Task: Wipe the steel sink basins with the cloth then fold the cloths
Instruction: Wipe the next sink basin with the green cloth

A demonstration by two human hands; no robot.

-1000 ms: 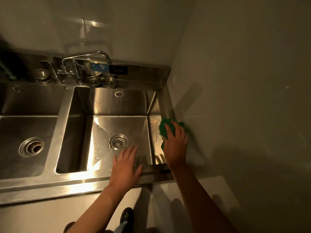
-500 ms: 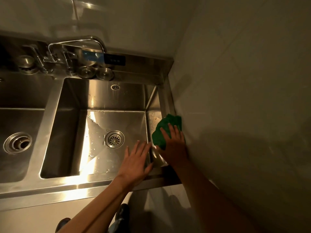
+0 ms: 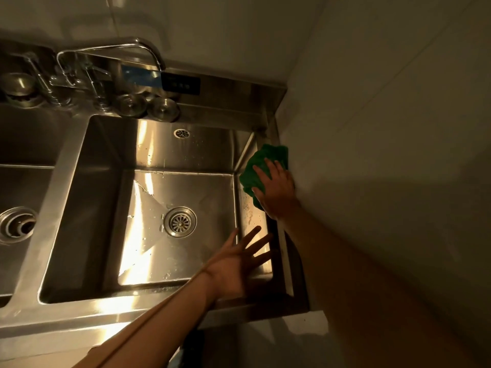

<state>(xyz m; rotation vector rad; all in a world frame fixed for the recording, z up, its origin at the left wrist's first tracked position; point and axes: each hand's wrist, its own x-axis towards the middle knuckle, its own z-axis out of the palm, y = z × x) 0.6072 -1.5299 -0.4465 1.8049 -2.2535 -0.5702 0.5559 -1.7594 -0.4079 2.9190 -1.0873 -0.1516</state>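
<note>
Green cloth [image 3: 273, 154] against steel basin [image 3: 202, 152] wall

Sink basin [image 3: 202, 187], ahead of the left hand [image 3: 233, 266]: brushed steel, glossy, flecked with wet droplets.
Drain strainer [image 3: 180, 222], just beyond the left hand: shiny slotted metal.
Cloth [image 3: 255, 166], under the right hand [image 3: 276, 189]: green fabric, matt, crumpled.
Faucet [image 3: 148, 49], far beyond both hands: polished metal.
Wall [image 3: 385, 128], right of the right hand: smooth, faint sheen.
</note>
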